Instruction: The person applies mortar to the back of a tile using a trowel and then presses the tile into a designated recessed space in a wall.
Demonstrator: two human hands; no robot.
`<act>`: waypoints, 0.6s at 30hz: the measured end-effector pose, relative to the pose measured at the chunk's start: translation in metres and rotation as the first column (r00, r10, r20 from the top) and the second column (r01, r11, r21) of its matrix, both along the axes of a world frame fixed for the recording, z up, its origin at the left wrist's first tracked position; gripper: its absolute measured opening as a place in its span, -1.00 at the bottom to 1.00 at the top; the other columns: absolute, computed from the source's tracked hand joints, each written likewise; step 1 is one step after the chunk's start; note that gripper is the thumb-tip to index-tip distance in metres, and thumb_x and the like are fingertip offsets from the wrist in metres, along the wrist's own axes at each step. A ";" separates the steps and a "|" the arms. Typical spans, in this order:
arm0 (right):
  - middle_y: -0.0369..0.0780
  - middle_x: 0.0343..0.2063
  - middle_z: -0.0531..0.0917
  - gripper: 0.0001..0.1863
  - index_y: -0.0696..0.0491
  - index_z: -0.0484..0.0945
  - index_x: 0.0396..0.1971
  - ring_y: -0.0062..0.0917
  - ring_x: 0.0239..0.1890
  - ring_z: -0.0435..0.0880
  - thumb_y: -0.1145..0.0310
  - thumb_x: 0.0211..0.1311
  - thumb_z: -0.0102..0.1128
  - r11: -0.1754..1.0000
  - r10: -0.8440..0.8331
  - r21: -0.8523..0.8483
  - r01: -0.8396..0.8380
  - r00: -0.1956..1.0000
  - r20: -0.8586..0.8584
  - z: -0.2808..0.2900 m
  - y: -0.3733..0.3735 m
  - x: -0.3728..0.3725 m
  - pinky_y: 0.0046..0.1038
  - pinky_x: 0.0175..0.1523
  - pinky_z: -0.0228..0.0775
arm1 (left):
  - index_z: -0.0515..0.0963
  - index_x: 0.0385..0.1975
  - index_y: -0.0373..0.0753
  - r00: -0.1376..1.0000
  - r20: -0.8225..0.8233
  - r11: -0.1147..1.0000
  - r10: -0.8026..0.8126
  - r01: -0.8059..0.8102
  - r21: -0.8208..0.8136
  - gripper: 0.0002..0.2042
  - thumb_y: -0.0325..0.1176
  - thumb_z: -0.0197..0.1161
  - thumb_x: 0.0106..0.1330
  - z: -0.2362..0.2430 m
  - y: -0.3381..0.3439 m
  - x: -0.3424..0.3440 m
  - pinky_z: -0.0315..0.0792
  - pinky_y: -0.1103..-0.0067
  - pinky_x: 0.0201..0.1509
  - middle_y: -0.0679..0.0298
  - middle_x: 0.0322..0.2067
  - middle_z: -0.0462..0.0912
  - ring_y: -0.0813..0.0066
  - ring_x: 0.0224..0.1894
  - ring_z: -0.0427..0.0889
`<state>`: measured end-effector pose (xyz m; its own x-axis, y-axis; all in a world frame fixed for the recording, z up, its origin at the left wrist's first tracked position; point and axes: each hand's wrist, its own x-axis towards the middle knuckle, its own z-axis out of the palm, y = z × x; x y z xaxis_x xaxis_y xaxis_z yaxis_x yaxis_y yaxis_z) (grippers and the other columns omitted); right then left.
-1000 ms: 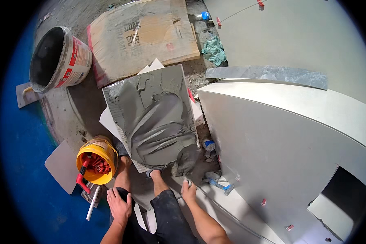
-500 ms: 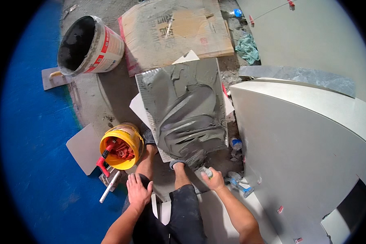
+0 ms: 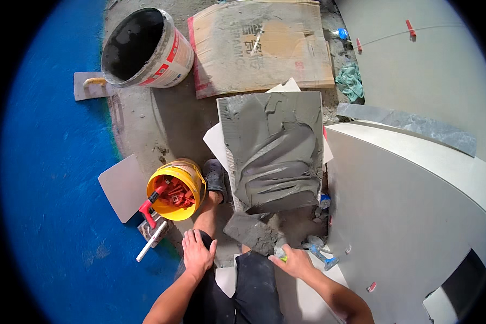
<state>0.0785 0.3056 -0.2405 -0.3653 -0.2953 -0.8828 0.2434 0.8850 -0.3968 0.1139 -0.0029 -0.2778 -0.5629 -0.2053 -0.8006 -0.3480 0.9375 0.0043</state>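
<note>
My right hand [image 3: 294, 261] grips the handle of a trowel [image 3: 252, 231], whose flat blade is coated with grey mortar. The blade lies just below the near edge of a tile [image 3: 229, 162] spread with wet grey mortar [image 3: 278, 156], which bears curved ridges and smears. Whether blade and tile touch, I cannot tell. My left hand [image 3: 198, 254] lies flat on my left knee, fingers stretched out, holding nothing. Beside it stands a yellow bucket [image 3: 173, 213] of red plastic tile wedges. A red-handled tool [image 3: 147, 210] with a white grip leans at its rim.
A large bucket [image 3: 184, 56] with dark contents stands at the upper left, beside a plastering trowel [image 3: 94, 86]. Flattened cardboard [image 3: 216, 59] lies beyond the tile. Large grey panels [image 3: 405, 200] rise on the right. A blue tool [image 3: 325, 259] and a green cloth [image 3: 350, 82] lie nearby.
My right hand has drawn the trowel back from the tile's near edge, and its blade now shows plainly. The view has shifted a little. My left hand stays on the knee.
</note>
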 end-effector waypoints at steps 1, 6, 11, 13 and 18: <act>0.12 -0.49 0.63 -0.37 0.21 0.50 -0.24 0.06 -0.36 0.62 -0.18 0.19 0.04 0.998 -0.061 0.022 0.062 0.996 -0.058 0.017 -0.014 -0.017 -0.04 -0.20 0.46 | 0.19 0.21 -0.45 1.000 0.002 1.000 0.005 -0.005 -0.001 -0.25 0.10 0.08 0.24 -0.002 -0.001 0.002 -0.03 0.29 0.42 -0.13 0.23 0.23 -0.01 0.35 0.11; 0.15 -0.51 0.60 -0.43 0.21 0.41 -0.38 0.09 -0.36 0.60 -0.12 0.20 0.06 0.986 -0.065 0.136 0.092 0.980 -0.189 0.015 -0.055 -0.090 -0.02 -0.25 0.44 | 0.19 0.21 -0.44 0.999 -0.037 1.000 0.031 -0.031 0.001 -0.26 0.08 0.10 0.24 0.002 -0.006 0.005 -0.01 0.28 0.41 -0.11 0.21 0.24 0.01 0.34 0.13; 0.17 -0.41 0.62 -0.41 0.21 0.50 -0.29 0.07 -0.25 0.62 -0.14 0.20 0.04 0.995 0.041 0.094 -0.043 0.999 0.019 -0.007 -0.059 -0.086 -0.05 -0.12 0.47 | 0.19 0.21 -0.44 0.997 -0.035 0.997 0.076 -0.075 0.021 -0.27 0.08 0.10 0.24 0.003 -0.012 0.002 -0.02 0.27 0.41 -0.12 0.22 0.23 -0.01 0.34 0.12; 0.17 -0.37 0.62 -0.38 0.20 0.50 -0.23 0.08 -0.21 0.60 -0.17 0.20 0.02 0.995 0.068 0.064 -0.073 0.995 0.076 -0.011 -0.061 -0.074 -0.06 -0.08 0.44 | 0.19 0.21 -0.45 0.994 -0.055 0.996 0.092 -0.091 0.021 -0.27 0.08 0.10 0.24 0.001 -0.013 0.001 -0.02 0.27 0.41 -0.13 0.22 0.23 -0.02 0.34 0.12; 0.18 -0.34 0.61 -0.33 0.21 0.48 -0.19 0.11 -0.19 0.57 -0.22 0.22 -0.03 0.997 0.004 -0.074 0.012 0.977 0.214 -0.010 -0.053 -0.061 -0.05 -0.08 0.40 | 0.18 0.22 -0.45 0.989 -0.038 0.989 0.139 -0.137 0.054 -0.25 0.10 0.09 0.24 -0.002 -0.016 0.005 -0.03 0.27 0.42 -0.16 0.22 0.23 -0.05 0.34 0.11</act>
